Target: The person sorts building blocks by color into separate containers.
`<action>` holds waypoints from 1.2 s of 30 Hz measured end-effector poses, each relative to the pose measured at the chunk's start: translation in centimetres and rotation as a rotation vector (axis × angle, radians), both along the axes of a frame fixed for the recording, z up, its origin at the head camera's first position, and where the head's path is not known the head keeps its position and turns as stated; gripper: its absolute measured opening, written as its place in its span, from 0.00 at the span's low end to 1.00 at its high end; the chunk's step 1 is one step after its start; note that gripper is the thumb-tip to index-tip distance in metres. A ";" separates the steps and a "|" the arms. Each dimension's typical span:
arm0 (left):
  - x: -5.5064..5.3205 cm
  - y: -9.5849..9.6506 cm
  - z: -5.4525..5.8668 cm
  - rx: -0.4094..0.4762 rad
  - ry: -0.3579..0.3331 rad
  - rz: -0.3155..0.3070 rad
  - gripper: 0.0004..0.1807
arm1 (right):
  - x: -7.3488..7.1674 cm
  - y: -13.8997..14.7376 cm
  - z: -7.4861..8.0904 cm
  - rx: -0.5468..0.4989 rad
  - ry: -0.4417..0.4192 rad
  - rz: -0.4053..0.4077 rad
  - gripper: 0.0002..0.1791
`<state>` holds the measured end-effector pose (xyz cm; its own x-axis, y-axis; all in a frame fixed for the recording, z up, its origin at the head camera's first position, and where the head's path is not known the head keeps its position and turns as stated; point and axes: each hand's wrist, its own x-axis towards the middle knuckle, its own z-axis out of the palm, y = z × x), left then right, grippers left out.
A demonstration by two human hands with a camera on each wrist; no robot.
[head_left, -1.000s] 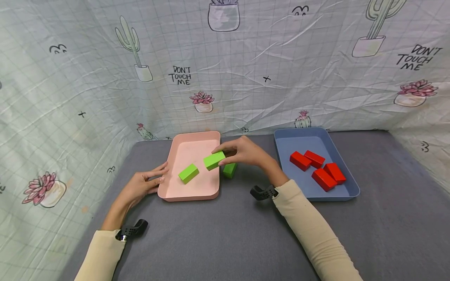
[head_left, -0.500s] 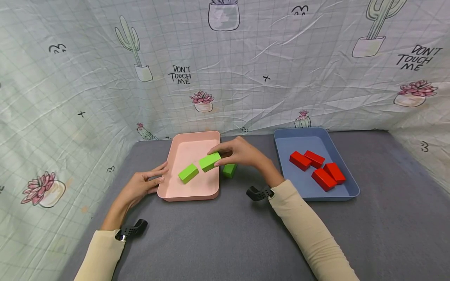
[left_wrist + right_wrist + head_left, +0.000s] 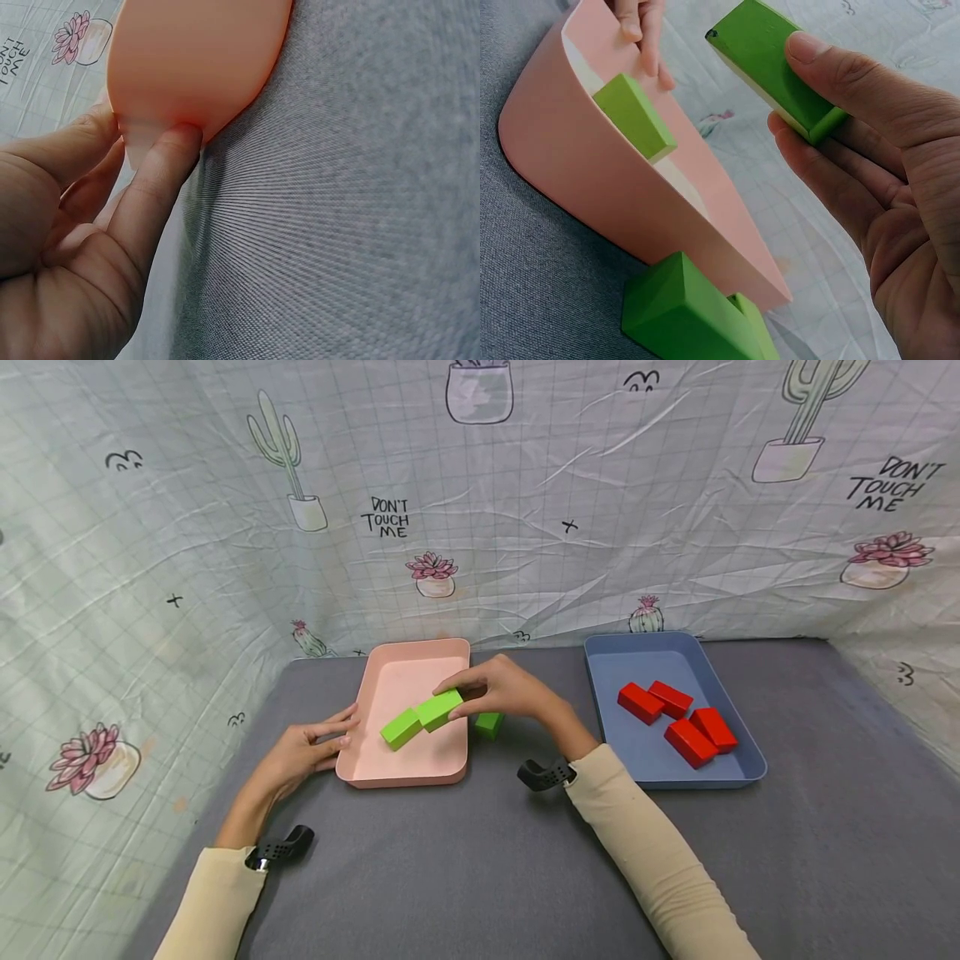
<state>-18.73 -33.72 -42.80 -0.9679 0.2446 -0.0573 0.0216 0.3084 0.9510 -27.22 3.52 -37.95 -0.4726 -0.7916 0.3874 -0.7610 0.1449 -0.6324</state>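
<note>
Several extended fingers of the left hand (image 3: 298,758) touch the pink tray (image 3: 420,667), where we see a loose green block (image 3: 400,730) lying. Above that tray we find a second green block (image 3: 437,711) pinched in the right hand (image 3: 506,687), then a blue tray (image 3: 637,656) with four red blocks (image 3: 690,743).

You are working in what is looking like a screened-off tabletop booth; whether a home, an office or a lab is surrounding it, the views are not revealing. A creased, grid-lined fabric curtain (image 3: 510,502) is hanging behind the worktop (image 3: 420,877) and along both sides, displaying potted cacti (image 3: 277,447), pink succulents (image 3: 431,567) and "DON'T TOUCH ME" lettering (image 3: 386,517). Grey ribbed fabric (image 3: 360,187) is covering the worktop. A pink tray (image 3: 408,778) and a blue tray (image 3: 630,660) are sitting there with plain coloured blocks (image 3: 691,743), and you are wearing black wrist devices (image 3: 546,774), suggesting a staged workstation.
</note>
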 end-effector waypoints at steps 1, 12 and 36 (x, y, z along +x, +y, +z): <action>0.0 -0.1 0.0 -0.003 0.002 -0.005 0.28 | 0.0 -0.1 0.0 0.003 0.005 0.000 0.21; 0.5 -0.2 0.1 0.001 0.002 0.002 0.27 | 0.1 -1.0 -0.1 0.032 0.026 0.019 0.22; 0.1 -0.1 -0.1 0.035 0.011 -0.003 0.26 | -0.2 -2.1 -1.6 0.067 -0.013 0.029 0.21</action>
